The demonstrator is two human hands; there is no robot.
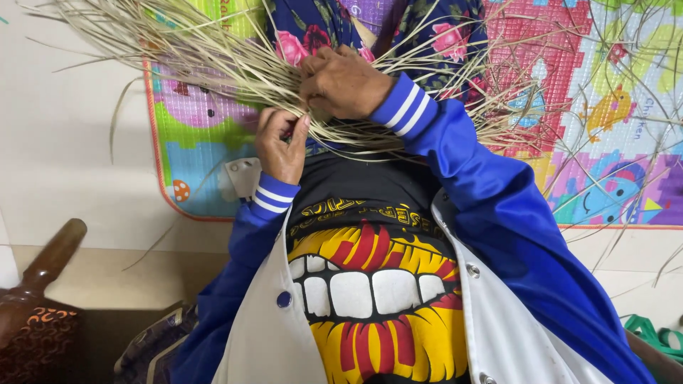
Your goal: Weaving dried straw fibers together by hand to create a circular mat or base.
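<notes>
A spray of long pale dry straw strands (pixel 178 50) fans out to the left and right from a point in front of my chest. My left hand (pixel 281 146) pinches a few of the strands between thumb and fingers just below the bundle. My right hand (pixel 345 82) is closed over the gathered middle of the strands, slightly above and to the right of the left hand. Both arms wear blue sleeves with white-striped cuffs. Under the hands lies flowered dark-blue cloth (pixel 427 32) over my lap.
A colourful foam play mat (pixel 605 107) with cartoon pictures covers the floor ahead, on pale tiles (pixel 64 142). A dark brown wooden carved object (pixel 35 313) stands at lower left. Something green (pixel 651 334) lies at lower right. Loose strands (pixel 619 213) trail over the mat.
</notes>
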